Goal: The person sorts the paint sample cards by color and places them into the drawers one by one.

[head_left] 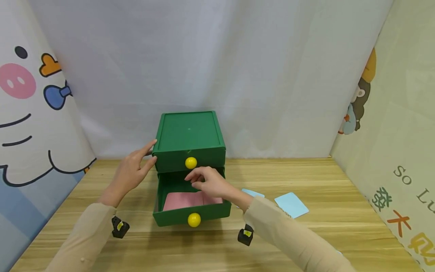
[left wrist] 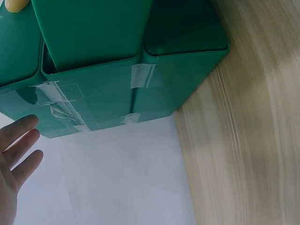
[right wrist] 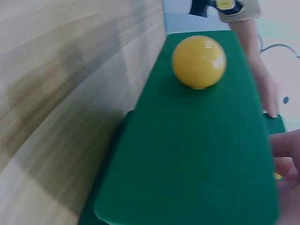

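A green drawer cabinet [head_left: 188, 130] has its middle drawer [head_left: 175, 215] pulled out, with a yellow knob [head_left: 194, 220] on the front. Pink cards [head_left: 183, 200] lie inside that drawer. My left hand [head_left: 130, 170] is at the cabinet's upper left edge, fingers extended and thumb apart, fingertips right at the side wall. Over the open drawer is my right hand [head_left: 210, 181], its fingers loosely bent above the pink cards; nothing shows between them. Clear tape [left wrist: 65, 108] runs along the cabinet's side in the left wrist view.
Light blue cards [head_left: 291, 204] lie on the wooden table [head_left: 272, 241] right of the cabinet, one partly behind the right forearm. The closed top drawer has its own yellow knob [head_left: 191, 163]. White cloth [head_left: 272, 75] hangs behind, and printed cloths stand at both sides.
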